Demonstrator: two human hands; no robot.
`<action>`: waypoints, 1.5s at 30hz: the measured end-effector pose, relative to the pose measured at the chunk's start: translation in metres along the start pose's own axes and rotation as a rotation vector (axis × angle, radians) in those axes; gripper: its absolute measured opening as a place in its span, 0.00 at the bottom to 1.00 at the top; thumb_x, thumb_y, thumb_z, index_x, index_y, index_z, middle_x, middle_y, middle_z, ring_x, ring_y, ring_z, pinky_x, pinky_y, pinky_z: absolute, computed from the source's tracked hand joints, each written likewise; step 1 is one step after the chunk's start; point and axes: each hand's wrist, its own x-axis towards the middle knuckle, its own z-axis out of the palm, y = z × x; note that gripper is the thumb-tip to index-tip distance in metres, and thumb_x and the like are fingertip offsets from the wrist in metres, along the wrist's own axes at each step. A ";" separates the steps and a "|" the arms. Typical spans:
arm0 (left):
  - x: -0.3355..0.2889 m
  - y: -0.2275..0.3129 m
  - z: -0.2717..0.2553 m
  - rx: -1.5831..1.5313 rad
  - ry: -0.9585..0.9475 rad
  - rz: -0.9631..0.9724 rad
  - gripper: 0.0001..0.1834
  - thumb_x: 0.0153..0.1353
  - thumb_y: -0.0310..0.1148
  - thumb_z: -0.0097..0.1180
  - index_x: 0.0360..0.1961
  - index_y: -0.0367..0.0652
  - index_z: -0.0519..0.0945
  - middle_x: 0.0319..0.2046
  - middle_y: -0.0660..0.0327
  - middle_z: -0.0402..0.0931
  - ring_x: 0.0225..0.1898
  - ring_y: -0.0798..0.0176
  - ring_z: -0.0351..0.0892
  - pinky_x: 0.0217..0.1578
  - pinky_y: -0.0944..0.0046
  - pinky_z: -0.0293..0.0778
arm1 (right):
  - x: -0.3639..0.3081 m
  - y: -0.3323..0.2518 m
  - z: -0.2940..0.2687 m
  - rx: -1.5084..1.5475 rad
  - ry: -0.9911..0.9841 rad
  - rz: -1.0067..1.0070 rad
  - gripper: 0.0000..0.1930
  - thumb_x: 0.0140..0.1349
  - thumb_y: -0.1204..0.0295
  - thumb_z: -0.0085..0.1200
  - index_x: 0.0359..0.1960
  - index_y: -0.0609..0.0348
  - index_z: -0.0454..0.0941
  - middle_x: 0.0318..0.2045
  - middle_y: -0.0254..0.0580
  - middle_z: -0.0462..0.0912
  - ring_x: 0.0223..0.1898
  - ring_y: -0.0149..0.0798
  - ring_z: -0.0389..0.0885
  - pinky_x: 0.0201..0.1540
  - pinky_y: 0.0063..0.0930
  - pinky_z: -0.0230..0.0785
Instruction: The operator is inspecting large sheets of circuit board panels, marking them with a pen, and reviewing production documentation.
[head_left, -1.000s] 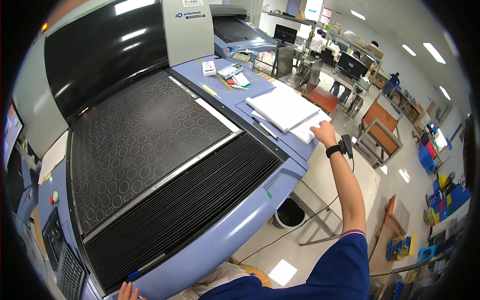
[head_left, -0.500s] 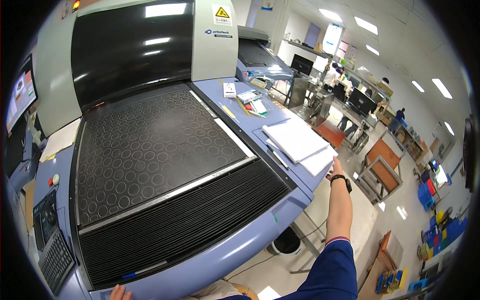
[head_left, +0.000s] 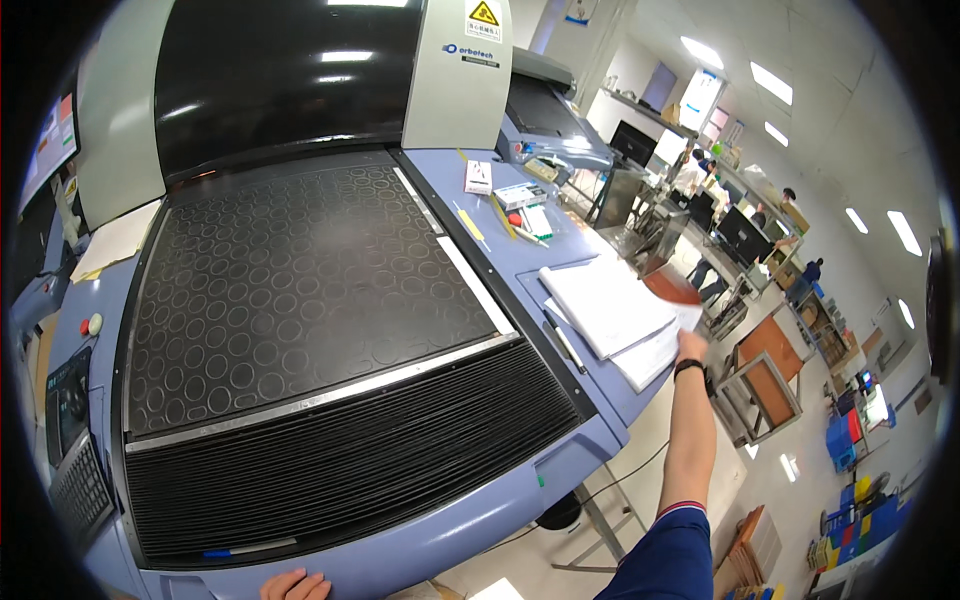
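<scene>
Two hands: both at the machine [head_left: 300, 300].
Machine: black bed bare, nothing loaded.
Paper stack [head_left: 608, 305]: right edge, not lifted.
Right hand [head_left: 690, 345]: touching the stack's lower sheets; grip unclear.
Left hand [head_left: 295, 584]: fingers flat on front edge, empty.

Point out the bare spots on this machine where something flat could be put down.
The black ringed bed is bare, bordered by the dark hood behind and the ribbed cover in front. The blue side shelf is crowded: white sheets under the right hand, small boxes farther back. The left hand rests on the front edge.
</scene>
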 end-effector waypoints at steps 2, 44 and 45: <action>0.002 0.004 0.000 0.056 0.006 -0.017 0.17 0.60 0.39 0.53 0.39 0.36 0.84 0.40 0.51 0.83 0.44 0.46 0.82 0.46 0.49 0.72 | -0.027 -0.052 0.029 -0.187 0.060 -0.211 0.14 0.51 0.65 0.58 0.35 0.62 0.85 0.34 0.59 0.85 0.36 0.57 0.85 0.42 0.43 0.76; -0.047 0.034 -0.047 -1.057 0.049 -0.826 0.21 0.73 0.37 0.48 0.54 0.27 0.75 0.43 0.51 0.83 0.45 0.64 0.80 0.46 0.65 0.75 | -0.523 -0.305 -0.101 0.600 -1.484 -0.432 0.34 0.59 0.55 0.66 0.55 0.74 0.73 0.40 0.41 0.83 0.38 0.26 0.79 0.41 0.20 0.69; -0.050 0.026 -0.053 -1.048 0.065 -0.842 0.21 0.73 0.37 0.48 0.54 0.27 0.75 0.43 0.51 0.83 0.45 0.64 0.80 0.46 0.65 0.75 | -0.525 -0.307 -0.097 0.668 -1.394 -0.519 0.37 0.59 0.53 0.66 0.58 0.73 0.70 0.47 0.47 0.82 0.44 0.33 0.80 0.46 0.24 0.71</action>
